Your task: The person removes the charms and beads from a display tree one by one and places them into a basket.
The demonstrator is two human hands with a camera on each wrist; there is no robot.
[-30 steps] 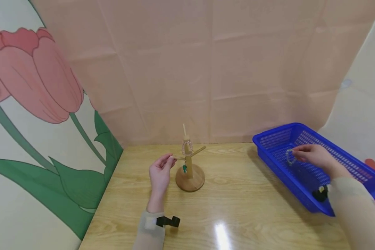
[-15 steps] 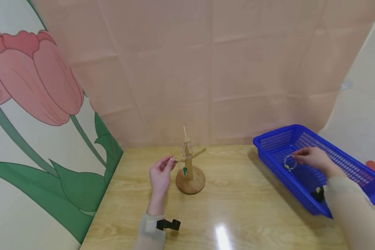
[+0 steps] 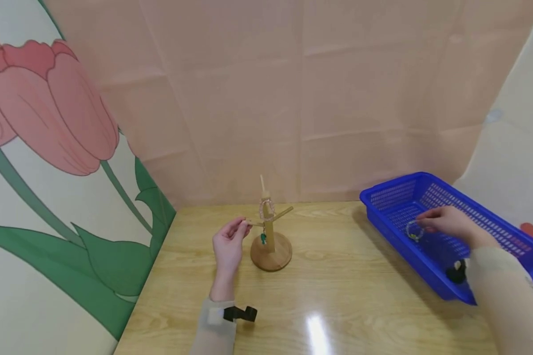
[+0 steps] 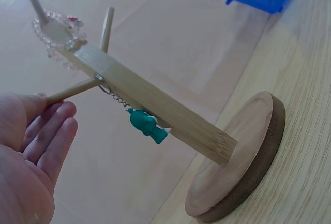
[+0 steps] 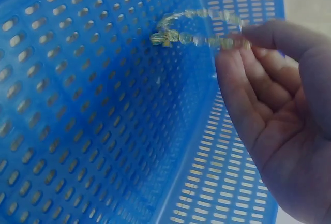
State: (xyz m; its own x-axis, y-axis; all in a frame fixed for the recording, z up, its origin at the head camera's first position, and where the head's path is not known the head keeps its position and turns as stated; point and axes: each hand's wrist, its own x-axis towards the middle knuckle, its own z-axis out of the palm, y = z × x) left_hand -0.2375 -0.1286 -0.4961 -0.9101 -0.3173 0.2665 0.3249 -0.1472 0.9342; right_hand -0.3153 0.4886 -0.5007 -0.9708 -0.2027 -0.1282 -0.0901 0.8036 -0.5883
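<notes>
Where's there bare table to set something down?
Bare tabletop lies between the wooden stand and the blue basket, and left of the left hand. Crowded: the stand's pegs, one pinched by that hand, and the basket, where the right hand holds a bracelet.

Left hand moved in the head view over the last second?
No, not visibly. Judged against the wooden stand, the left hand keeps the same place beside it, pinching the same peg's end.

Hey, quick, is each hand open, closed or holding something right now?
Left hand: pinching the end of a wooden peg on the stand.
Right hand: holding a beaded bracelet.
</notes>
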